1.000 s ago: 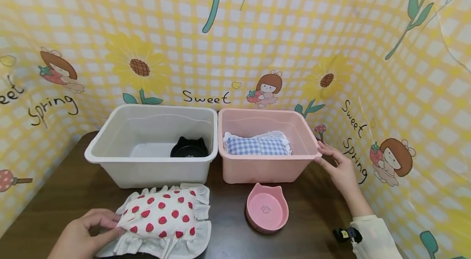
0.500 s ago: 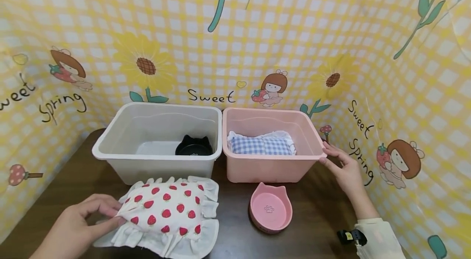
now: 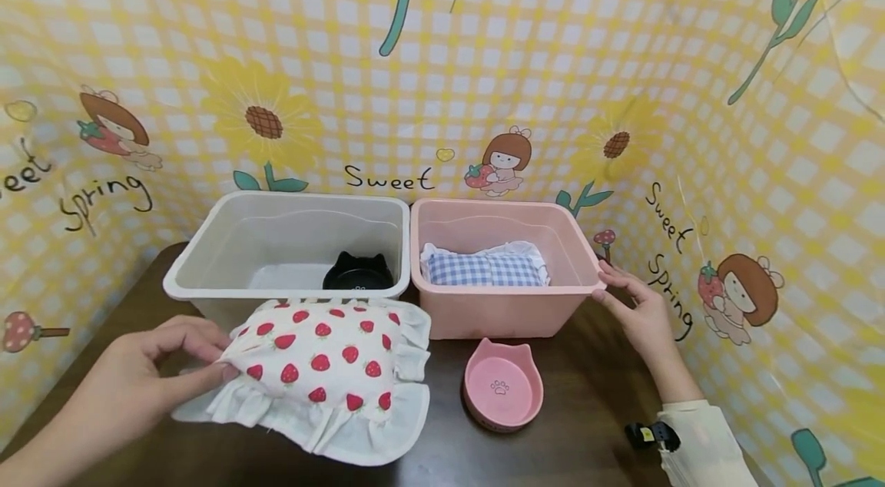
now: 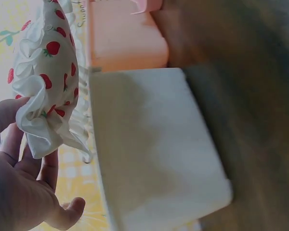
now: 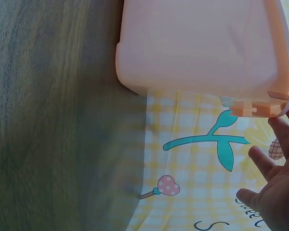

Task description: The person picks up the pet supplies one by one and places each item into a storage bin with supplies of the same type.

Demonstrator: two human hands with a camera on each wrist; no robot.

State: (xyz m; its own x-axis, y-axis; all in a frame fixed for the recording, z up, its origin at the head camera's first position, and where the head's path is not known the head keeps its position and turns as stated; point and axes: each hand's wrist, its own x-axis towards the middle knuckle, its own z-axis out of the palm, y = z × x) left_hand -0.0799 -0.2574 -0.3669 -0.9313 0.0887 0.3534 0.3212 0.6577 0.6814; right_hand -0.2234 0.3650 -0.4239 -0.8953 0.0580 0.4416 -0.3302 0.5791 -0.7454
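- Left hand [image 3: 131, 383] is pinching the strawberry pillow [image 3: 319, 364] by its frill, lifted in front of the white bin [image 3: 207, 289].
- Right hand [image 3: 639, 314], fingers straight, is touching the pink bin [image 3: 498, 314] to the right of the white one.
- Judged progress: black bowl [image 3: 358, 272] and checked pillow [image 3: 484, 270] binned; strawberry pillow and pink bowl [image 3: 501, 387] are waiting outside.

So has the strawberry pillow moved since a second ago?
Yes. The left hand has lifted the strawberry pillow up; it now overlaps the white bin front.
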